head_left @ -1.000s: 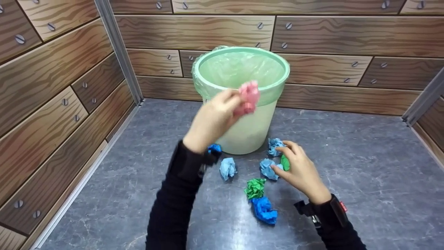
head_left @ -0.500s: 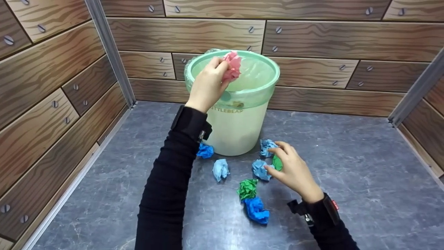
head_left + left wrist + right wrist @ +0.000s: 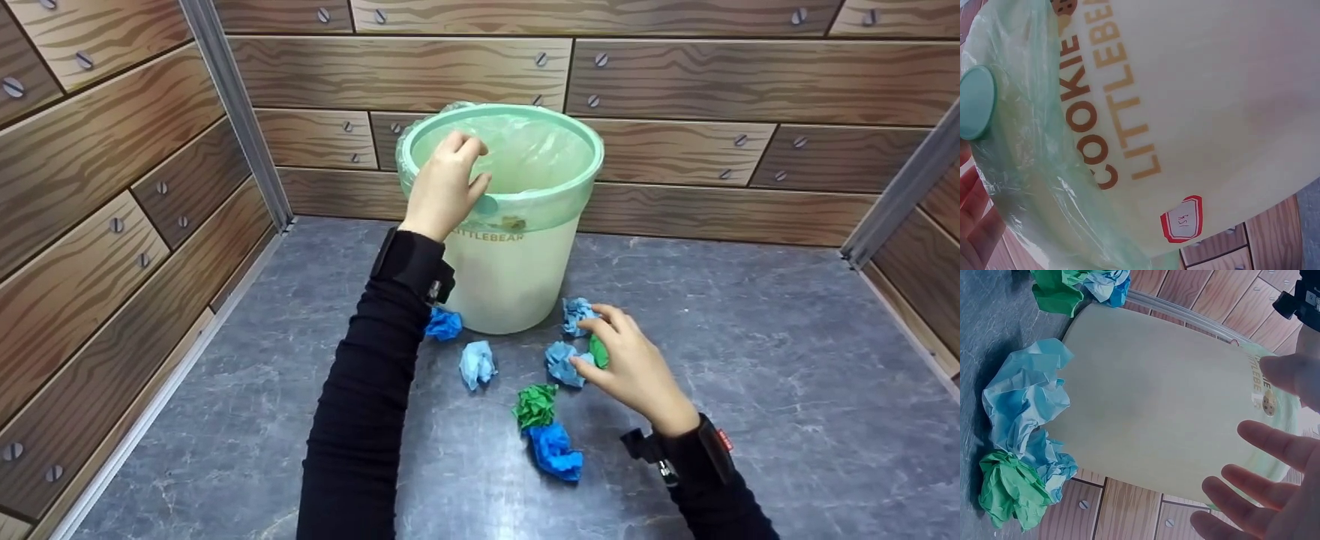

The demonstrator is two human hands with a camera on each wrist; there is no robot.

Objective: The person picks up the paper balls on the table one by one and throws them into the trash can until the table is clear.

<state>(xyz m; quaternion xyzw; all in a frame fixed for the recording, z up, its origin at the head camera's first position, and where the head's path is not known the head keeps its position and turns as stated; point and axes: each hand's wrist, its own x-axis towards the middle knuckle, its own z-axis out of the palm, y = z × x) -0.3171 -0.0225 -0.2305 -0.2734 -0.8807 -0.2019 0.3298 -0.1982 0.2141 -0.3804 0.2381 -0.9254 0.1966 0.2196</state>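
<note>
My left hand [image 3: 445, 186] hovers over the near left rim of a pale trash bin [image 3: 514, 277] with nothing between its loosely bent fingers. Inside the bin hangs a clear green liner [image 3: 525, 146], folded over the rim. Low on the right, my right hand [image 3: 637, 367] holds nothing, thumb and fingers spread. Nearest to it are two light blue crumpled paper balls [image 3: 564, 365] and a green paper ball [image 3: 599, 351], partly hidden behind the fingers. In the right wrist view the fingers [image 3: 1269, 444] stand apart from the light blue paper [image 3: 1027, 394].
More crumpled paper lies before the bin: a pale blue ball [image 3: 478, 365], a green ball [image 3: 535, 406] touching a dark blue piece [image 3: 556, 454], and a blue ball [image 3: 444, 325] by the bin's base. Wood-patterned panels [image 3: 675, 79] wall in the grey marbled surface [image 3: 750, 337].
My left hand carried a pink crumpled paper up over the bin and let go; the paper is out of sight now. My right hand stays near the light blue balls.
</note>
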